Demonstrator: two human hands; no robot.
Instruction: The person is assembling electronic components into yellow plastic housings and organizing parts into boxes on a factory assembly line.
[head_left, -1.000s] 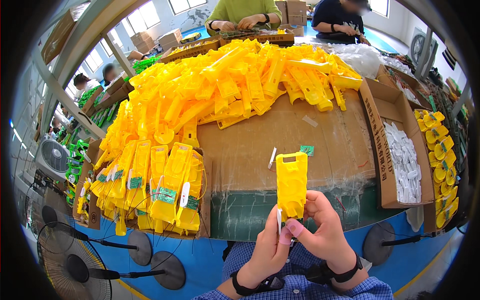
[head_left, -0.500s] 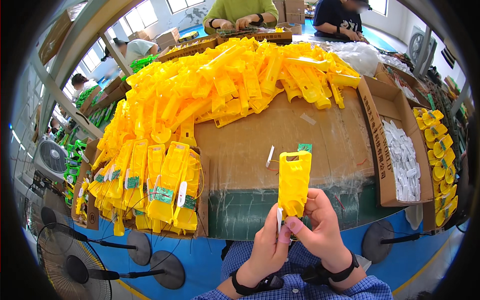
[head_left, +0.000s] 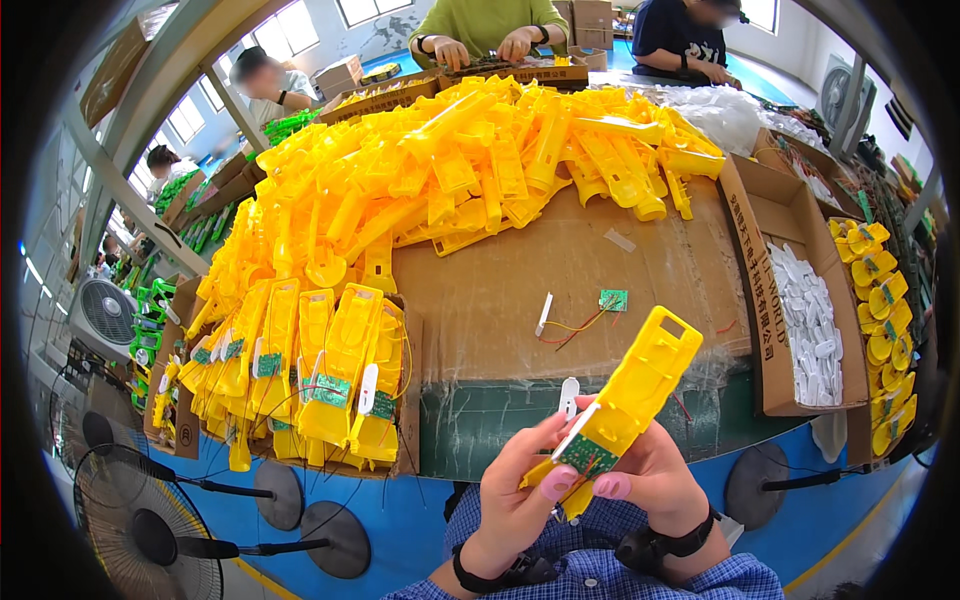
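Note:
A long yellow plastic casing half [head_left: 640,375] is held between both hands, tilted with its slotted end up to the right. My left hand [head_left: 515,490] grips its lower left side, and my right hand [head_left: 665,480] is closed round the lower right. Both thumbs, with pink covers on the tips, press near the lower end. Between them a green circuit board [head_left: 588,458] shows in the casing, and a white strip [head_left: 577,432] runs along its left edge. Just beyond my left fingers shows a white plastic piece [head_left: 569,397]; whether they touch it I cannot tell.
Another small circuit board [head_left: 613,300] with thin wires lies on the cardboard beside a white piece [head_left: 543,313]. Yellow casings [head_left: 440,160] are heaped behind. Wired casings fill a box [head_left: 408,400] at left; white parts lie in a carton [head_left: 762,330] at right. Co-workers sit opposite.
The casing has gone from upright to leaning right and moved nearer me. Its circuit board now shows between my thumbs. The wires of the board on the table have come into view.

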